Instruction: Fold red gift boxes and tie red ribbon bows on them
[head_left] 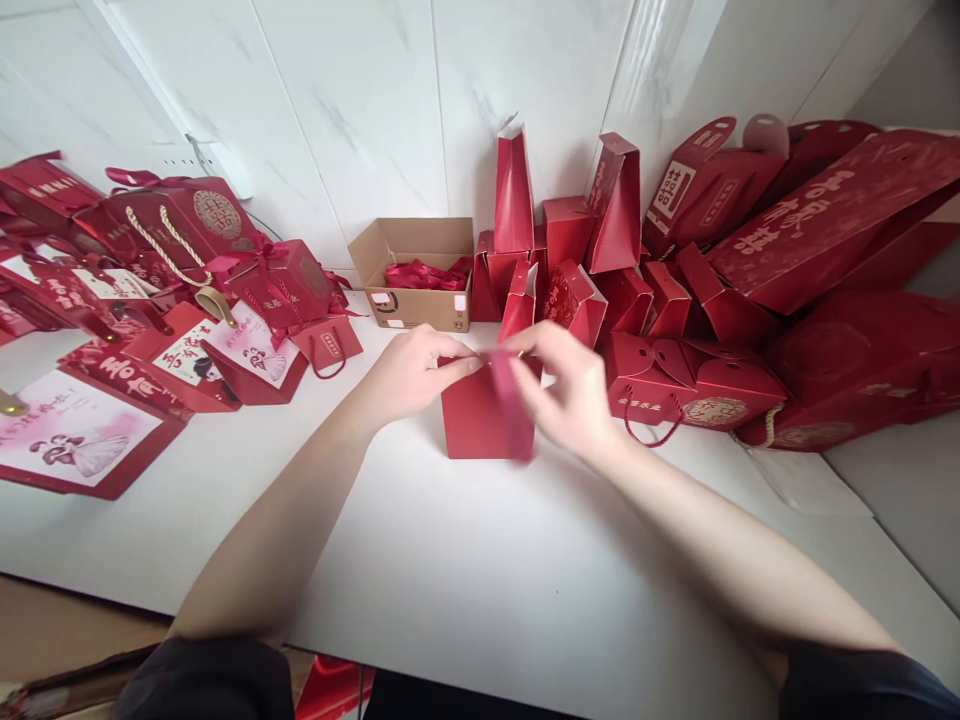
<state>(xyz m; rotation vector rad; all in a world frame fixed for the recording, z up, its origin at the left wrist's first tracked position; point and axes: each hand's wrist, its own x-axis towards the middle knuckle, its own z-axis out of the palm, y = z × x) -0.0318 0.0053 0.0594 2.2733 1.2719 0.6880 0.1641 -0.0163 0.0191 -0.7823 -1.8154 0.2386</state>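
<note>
A plain red gift box point(480, 418) stands on the white table in front of me. Both of my hands are at its top edge. My left hand point(412, 370) pinches the top left of the box between thumb and fingers. In my right hand point(570, 385) a dark red ribbon point(512, 408) is pinched at the top right, its loose end hanging down over the front of the box and blurred by motion. The fingertips hide much of the box's top.
An open cardboard box point(424, 312) holding red ribbons point(427, 276) stands against the wall. Red gift boxes point(694, 395) crowd the right side. On the left are several more boxes with handles, bows and printed cards point(90, 425). The white table point(525, 590) spreads before me.
</note>
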